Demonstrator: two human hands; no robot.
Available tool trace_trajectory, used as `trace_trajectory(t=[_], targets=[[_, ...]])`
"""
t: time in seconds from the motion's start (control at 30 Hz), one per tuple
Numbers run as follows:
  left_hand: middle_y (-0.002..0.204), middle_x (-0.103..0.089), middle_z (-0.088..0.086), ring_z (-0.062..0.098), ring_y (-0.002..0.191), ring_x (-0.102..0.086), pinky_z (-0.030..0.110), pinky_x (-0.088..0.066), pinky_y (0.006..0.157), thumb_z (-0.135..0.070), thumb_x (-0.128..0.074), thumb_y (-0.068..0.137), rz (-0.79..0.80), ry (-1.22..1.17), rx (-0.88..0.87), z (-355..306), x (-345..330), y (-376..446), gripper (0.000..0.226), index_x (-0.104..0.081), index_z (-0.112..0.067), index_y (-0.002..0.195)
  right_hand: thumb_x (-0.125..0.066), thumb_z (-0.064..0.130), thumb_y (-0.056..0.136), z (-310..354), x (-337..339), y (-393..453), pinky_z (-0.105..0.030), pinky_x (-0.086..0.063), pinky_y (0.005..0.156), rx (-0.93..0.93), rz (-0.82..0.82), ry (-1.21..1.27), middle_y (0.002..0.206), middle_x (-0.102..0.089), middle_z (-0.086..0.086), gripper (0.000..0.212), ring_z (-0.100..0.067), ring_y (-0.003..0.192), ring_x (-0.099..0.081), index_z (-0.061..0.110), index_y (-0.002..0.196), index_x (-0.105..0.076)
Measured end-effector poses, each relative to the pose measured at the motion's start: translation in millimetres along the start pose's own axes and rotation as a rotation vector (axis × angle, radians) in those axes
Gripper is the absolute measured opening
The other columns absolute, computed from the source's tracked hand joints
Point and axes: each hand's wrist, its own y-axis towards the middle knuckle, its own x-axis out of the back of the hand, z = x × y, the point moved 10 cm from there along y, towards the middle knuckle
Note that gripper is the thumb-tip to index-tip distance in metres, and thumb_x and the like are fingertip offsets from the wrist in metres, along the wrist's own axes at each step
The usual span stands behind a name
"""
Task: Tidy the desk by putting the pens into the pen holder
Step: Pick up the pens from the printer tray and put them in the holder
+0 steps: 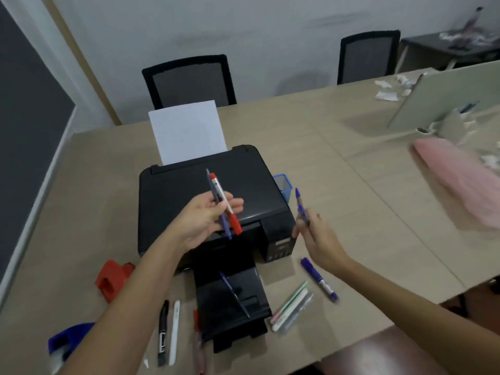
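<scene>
Above the printer [205, 201], left hand [201, 220] grips two pens [223, 205]; right hand [315, 230] grips one purple pen [301, 205].

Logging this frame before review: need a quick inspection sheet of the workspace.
Surface: beige desk, printer in the middle.
Job's things: blue pen holder right of the printer; purple marker, black marker, white pen loose.
Clutter: red tape dispenser, pink cloth.
Grippers: left hand holds two pens; right hand holds a purple pen.
Cables: nothing seen.
Surroundings: two office chairs.
</scene>
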Motion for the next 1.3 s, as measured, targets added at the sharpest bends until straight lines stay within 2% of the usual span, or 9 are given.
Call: trace_trajectory(t=[0.13, 0.3, 0.4, 0.47, 0.67, 0.77, 0.9, 1.1, 1.3], targets=[[0.121, -0.061, 0.012, 0.027, 0.116, -0.06, 0.045, -0.05, 0.097, -0.001, -0.043, 0.099, -0.062, 0.155, -0.091, -36.1, -56.7, 73.3, 0.016, -0.051, -0.007, 0.112, -0.039, 0.021, 0.099, -70.3, 54.1, 56.1, -0.029, -0.038, 0.065, -0.369, -0.27, 0.208, 0.084, -0.061, -0.003, 0.019, -0.02, 0.076, -0.053, 0.009, 0.093, -0.052], [0.109, -0.066, 0.011, 0.03, 0.109, -0.064, 0.048, -0.051, 0.098, -0.01, -0.055, 0.093, -0.296, 0.412, -0.142, -37.4, -85.8, 165.9, 0.008, -0.056, -0.015, 0.099, -0.042, 0.014, 0.096, -142.7, 34.8, 121.8, -0.028, -0.037, 0.055, -0.681, -0.286, 0.648, 0.066, -0.051, -0.006, 0.02, -0.016, 0.057, -0.046, 0.013, 0.077, -0.05], [0.112, -0.067, 0.012, 0.029, 0.107, -0.064, 0.04, -0.052, 0.094, -0.012, -0.057, 0.092, -0.46, 0.52, -0.11, -29.3, -90.8, 204.6, 0.013, -0.061, -0.01, 0.104, -0.035, 0.004, 0.097, -165.7, 6.6, 164.1, -0.026, -0.037, 0.054, -0.755, -0.273, 0.986, 0.07, -0.051, -0.009, 0.023, -0.017, 0.059, -0.046, 0.006, 0.076, -0.046], [0.113, -0.066, 0.013, 0.029, 0.107, -0.063, 0.032, -0.049, 0.087, -0.011, -0.055, 0.093, -0.556, 0.57, -0.076, -24.6, -92.1, 219.8, 0.019, -0.062, -0.006, 0.109, -0.039, 0.0, 0.094, -173.1, -11.7, 189.7, -0.03, -0.043, 0.062, -0.751, -0.235, 1.046, 0.072, -0.055, -0.011, 0.015, -0.018, 0.064, -0.052, 0.0, 0.084, -0.05], [0.111, -0.065, 0.014, 0.028, 0.103, -0.063, 0.033, -0.049, 0.085, -0.005, -0.053, 0.092, -0.697, 0.574, 0.028, 1.1, -90.3, 254.3, 0.019, -0.061, -0.004, 0.11, -0.055, 0.017, 0.09, -185.4, -52.8, 230.8, -0.036, -0.048, 0.078, -0.657, -0.109, 0.95, 0.076, -0.057, 0.004, 0.008, -0.017, 0.08, -0.056, 0.015, 0.083, -0.052], [0.106, -0.063, 0.01, 0.022, 0.092, -0.059, 0.031, -0.048, 0.081, -0.002, -0.051, 0.093, -0.695, 0.576, 0.063, 12.0, -94.1, 269.6, 0.018, -0.06, -0.005, 0.108, -0.05, 0.028, 0.093, -190.6, -58.7, 232.9, -0.038, -0.047, 0.074, -0.549, -0.013, 0.745, 0.083, -0.057, -0.002, 0.016, -0.018, 0.08, -0.055, 0.013, 0.096, -0.053], [0.096, -0.054, 0.005, 0.018, 0.085, -0.05, 0.027, -0.04, 0.074, -0.003, -0.049, 0.094, -0.735, 0.577, 0.101, 24.6, -96.2, 283.1, 0.013, -0.056, -0.011, 0.1, -0.048, 0.02, 0.096, -195.2, -56.8, 236.3, -0.034, -0.043, 0.078, -0.419, 0.139, 0.442, 0.093, -0.064, -0.01, 0.022, -0.023, 0.087, -0.058, 0.005, 0.106, -0.06], [0.099, -0.059, 0.004, 0.017, 0.087, -0.052, 0.023, -0.037, 0.075, -0.004, -0.049, 0.094, -0.766, 0.595, 0.088, 44.1, -112.9, 296.6, 0.019, -0.06, -0.007, 0.109, -0.05, 0.015, 0.096, -217.4, -43.2, 242.9, -0.021, -0.031, 0.069, -0.432, 0.229, 0.284, 0.109, -0.066, -0.023, 0.025, -0.034, 0.104, -0.06, -0.004, 0.107, -0.061], [0.114, -0.066, 0.005, 0.021, 0.103, -0.062, 0.033, -0.051, 0.096, -0.005, -0.056, 0.091, -0.71, 0.539, 0.136, 71.5, -122.0, 308.4, 0.023, -0.063, -0.01, 0.113, -0.058, 0.017, 0.092, -238.2, -24.1, 242.0, -0.029, -0.041, 0.077, -0.438, 0.316, 0.205, 0.099, -0.067, -0.015, 0.023, -0.028, 0.095, -0.06, 0.0, 0.106, -0.064]])
